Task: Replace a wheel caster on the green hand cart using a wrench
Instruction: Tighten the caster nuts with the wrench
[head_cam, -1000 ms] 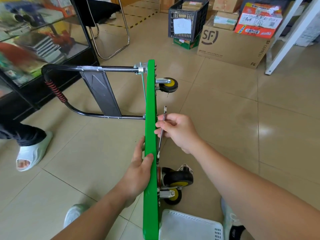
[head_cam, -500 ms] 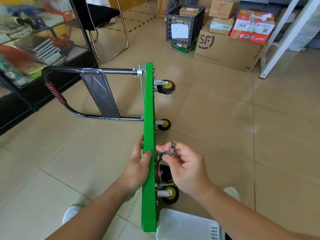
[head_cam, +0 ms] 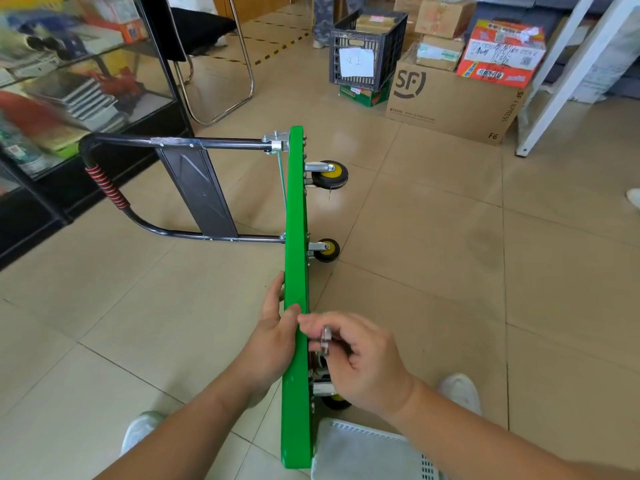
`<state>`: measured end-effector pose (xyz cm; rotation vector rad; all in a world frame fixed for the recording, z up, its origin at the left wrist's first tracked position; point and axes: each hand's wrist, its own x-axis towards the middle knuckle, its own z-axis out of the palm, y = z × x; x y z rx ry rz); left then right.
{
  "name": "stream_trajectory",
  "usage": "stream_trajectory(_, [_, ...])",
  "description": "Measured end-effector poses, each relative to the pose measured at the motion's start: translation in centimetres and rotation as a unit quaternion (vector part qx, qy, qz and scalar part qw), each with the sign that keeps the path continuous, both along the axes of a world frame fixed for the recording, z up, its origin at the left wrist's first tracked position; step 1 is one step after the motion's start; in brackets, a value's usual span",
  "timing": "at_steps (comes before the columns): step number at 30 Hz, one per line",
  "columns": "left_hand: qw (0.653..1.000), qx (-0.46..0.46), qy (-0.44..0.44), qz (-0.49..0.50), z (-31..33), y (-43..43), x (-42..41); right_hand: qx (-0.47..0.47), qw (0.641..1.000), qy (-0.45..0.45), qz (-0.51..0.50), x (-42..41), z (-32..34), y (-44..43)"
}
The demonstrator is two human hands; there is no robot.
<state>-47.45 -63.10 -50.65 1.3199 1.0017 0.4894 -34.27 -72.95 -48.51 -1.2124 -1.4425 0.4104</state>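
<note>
Our right hand curls its fingers round a slim, shiny steel wrench. Only the tool's flat end shows, just beside the underside of the green hand cart. Our left hand clasps the deck's smooth painted edge, thumb over the top. The cart stands on its side on glossy beige tiles. Black rubber casters with yellow hubs jut rightward: the far caster, the middle caster and the near caster, which is half hidden beneath our right hand. The black tubular handle, partly wound with red coil, reaches left.
</note>
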Motion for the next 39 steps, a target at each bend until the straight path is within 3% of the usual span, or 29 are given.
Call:
stream_trajectory(6, [1.000, -0.009, 0.009, 0.006, 0.0, 0.0, 0.0, -0.022, 0.999, 0.022, -0.035, 0.2, 0.4, 1.5])
stream_trajectory(17, [0.999, -0.030, 0.015, 0.005, -0.5, 0.2, -0.2, -0.302, 0.933, 0.193, -0.022, 3.3, 3.4, 9.5])
stream_trajectory(24, [0.999, -0.034, -0.003, 0.003, -0.7, 0.2, -0.2, -0.288, 0.933, 0.214, -0.022, 3.4, 4.3, 9.3])
stream_trajectory(27, [0.999, -0.036, 0.001, 0.003, -0.3, 0.2, -0.3, -0.235, 0.941, 0.243, -0.034, 3.9, 5.5, 8.3])
stream_trajectory(31, [0.999, -0.032, 0.007, 0.001, 0.2, -0.1, -0.3, -0.169, 0.970, 0.174, -0.024, 3.7, 5.7, 4.7])
stream_trajectory(39, [1.000, -0.017, 0.003, 0.012, 0.2, -0.2, -0.1, -0.036, 0.995, 0.083, -0.045, 0.8, 2.0, -0.1])
